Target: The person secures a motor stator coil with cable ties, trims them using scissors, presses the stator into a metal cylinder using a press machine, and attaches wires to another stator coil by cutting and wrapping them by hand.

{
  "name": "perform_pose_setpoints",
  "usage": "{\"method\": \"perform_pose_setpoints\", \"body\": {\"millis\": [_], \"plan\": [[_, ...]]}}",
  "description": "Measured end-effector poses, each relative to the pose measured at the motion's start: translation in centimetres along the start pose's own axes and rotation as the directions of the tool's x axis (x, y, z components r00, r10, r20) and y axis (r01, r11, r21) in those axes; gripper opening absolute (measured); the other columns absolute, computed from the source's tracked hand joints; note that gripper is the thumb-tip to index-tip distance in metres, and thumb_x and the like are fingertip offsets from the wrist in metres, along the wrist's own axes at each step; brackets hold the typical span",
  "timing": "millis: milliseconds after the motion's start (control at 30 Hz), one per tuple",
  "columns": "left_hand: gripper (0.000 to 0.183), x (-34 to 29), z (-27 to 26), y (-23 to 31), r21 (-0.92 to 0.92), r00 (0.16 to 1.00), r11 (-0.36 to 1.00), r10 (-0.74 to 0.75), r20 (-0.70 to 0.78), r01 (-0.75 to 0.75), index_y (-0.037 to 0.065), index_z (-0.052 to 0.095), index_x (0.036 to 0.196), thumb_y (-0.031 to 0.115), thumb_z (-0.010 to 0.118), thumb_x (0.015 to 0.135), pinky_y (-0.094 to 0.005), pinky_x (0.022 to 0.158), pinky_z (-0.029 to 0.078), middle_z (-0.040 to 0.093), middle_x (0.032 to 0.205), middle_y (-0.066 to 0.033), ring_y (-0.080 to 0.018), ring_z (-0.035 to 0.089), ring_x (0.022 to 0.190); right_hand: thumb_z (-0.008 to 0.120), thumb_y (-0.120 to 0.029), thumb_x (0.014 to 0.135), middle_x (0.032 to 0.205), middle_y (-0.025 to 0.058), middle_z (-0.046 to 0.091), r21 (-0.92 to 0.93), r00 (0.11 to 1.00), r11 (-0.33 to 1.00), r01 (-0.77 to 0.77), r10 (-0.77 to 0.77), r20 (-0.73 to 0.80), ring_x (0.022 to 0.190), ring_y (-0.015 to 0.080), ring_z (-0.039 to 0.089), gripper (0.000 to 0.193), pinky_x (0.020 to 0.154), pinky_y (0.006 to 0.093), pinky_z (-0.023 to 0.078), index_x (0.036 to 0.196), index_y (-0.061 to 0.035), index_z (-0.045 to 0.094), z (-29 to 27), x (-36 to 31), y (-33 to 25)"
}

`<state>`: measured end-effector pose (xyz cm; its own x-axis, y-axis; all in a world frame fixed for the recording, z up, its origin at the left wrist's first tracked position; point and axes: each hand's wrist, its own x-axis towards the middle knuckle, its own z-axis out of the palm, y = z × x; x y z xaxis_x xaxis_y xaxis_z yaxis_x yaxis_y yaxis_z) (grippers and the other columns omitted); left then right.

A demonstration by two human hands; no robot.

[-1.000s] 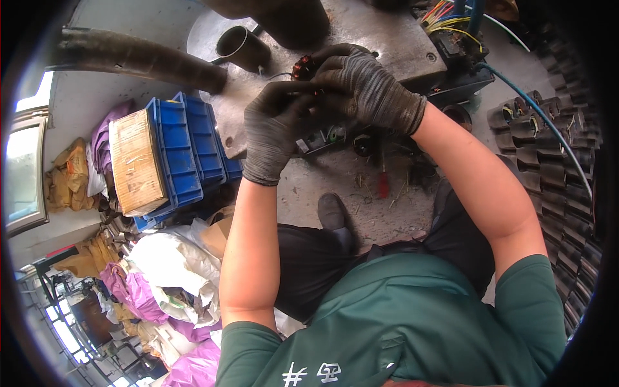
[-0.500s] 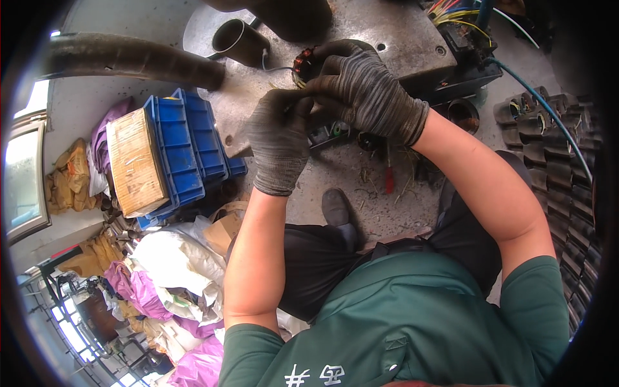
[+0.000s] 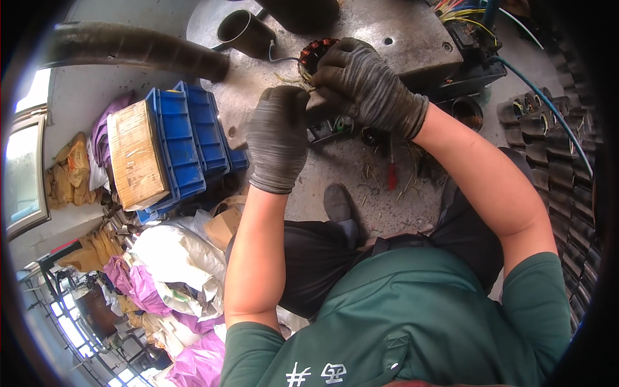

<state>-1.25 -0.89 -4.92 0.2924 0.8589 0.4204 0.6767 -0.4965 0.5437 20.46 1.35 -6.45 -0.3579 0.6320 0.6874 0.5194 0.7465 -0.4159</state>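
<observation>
A ring-shaped motor stator (image 3: pixel 312 54) with copper windings lies on the worn metal table (image 3: pixel 412 32). Pale thin wires (image 3: pixel 298 80) stick out from its near side, and a grey cable runs from it toward a dark metal cylinder (image 3: pixel 240 30) on its left. My right hand (image 3: pixel 369 85), in a grey knit glove with dark palm, is closed at the near right side of the stator; its fingertips are partly hidden. Just left and nearer, my gloved left hand (image 3: pixel 278 138) is closed beside the wire ends. What its fingers pinch, if anything, is hidden.
A thick dark pipe (image 3: pixel 135 55) reaches in from the left above blue crates (image 3: pixel 184 142) and a cardboard box (image 3: pixel 137 158). Many dark cylinders (image 3: pixel 548 161) are stacked at right, behind a blue-green hose (image 3: pixel 548 103). A red-handled screwdriver (image 3: pixel 392 176) is below the table edge.
My hands have drawn apart a little, the left one down from the right fingers. More of the stator's copper ring and its pale wires now shows.
</observation>
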Motion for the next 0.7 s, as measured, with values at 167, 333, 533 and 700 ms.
{"method": "perform_pose_setpoints", "body": {"millis": [167,333,533,700], "plan": [[0.013,0.9,-1.0,2.9,-0.545,0.813,0.606,-0.48,0.33,0.579,0.002,0.07,0.098,0.015,0.067,0.098,-0.0309,0.066,0.049,0.066,0.08,-0.005,-0.0146,0.059,0.071,0.082,-0.021,0.086,0.103,0.0119,0.071,-0.005,0.999,0.999,0.048,-0.048,-0.017,0.103,0.0359,0.064,0.025,0.094,0.0486,0.052,0.106,-0.0077,0.076,0.0,-0.3,0.5],[0.024,0.2,0.2,2.5,-0.699,0.477,-0.21,-0.596,0.646,0.684,0.013,0.056,0.076,0.024,0.065,0.095,-0.0259,0.045,0.028,0.042,0.062,0.0039,-0.0095,0.031,0.047,0.083,-0.023,0.084,0.1,0.0112,0.071,-0.008,0.997,0.997,0.082,-0.082,-0.01,0.103,0.0351,0.064,0.027,0.092,0.0481,0.053,0.105,-0.0076,0.076,0.3,-0.3,0.6],[0.018,-0.2,0.0,2.9,-0.697,0.65,0.163,-0.553,0.522,0.698,0.007,0.065,0.085,0.019,0.063,0.098,-0.0285,0.047,0.039,0.053,0.068,0.0001,-0.0106,0.048,0.055,0.083,-0.022,0.083,0.099,0.0112,0.071,0.011,0.99,0.99,0.138,-0.137,-0.036,0.099,0.0351,0.065,0.027,0.09,0.0479,0.053,0.105,-0.0073,0.076,0.2,-0.4,0.7],[0.014,-0.7,0.0,1.7,-0.136,0.997,0.989,-0.066,-0.026,0.062,-0.001,0.068,0.104,0.012,0.066,0.101,-0.0389,0.077,0.056,0.07,0.098,-0.0116,-0.0216,0.068,0.083,0.082,-0.02,0.084,0.099,0.0122,0.072,0.061,0.993,0.992,0.11,-0.107,-0.045,0.099,0.0351,0.065,0.024,0.09,0.0481,0.054,0.104,-0.0073,0.077,0.4,-0.1,0.4]]}}
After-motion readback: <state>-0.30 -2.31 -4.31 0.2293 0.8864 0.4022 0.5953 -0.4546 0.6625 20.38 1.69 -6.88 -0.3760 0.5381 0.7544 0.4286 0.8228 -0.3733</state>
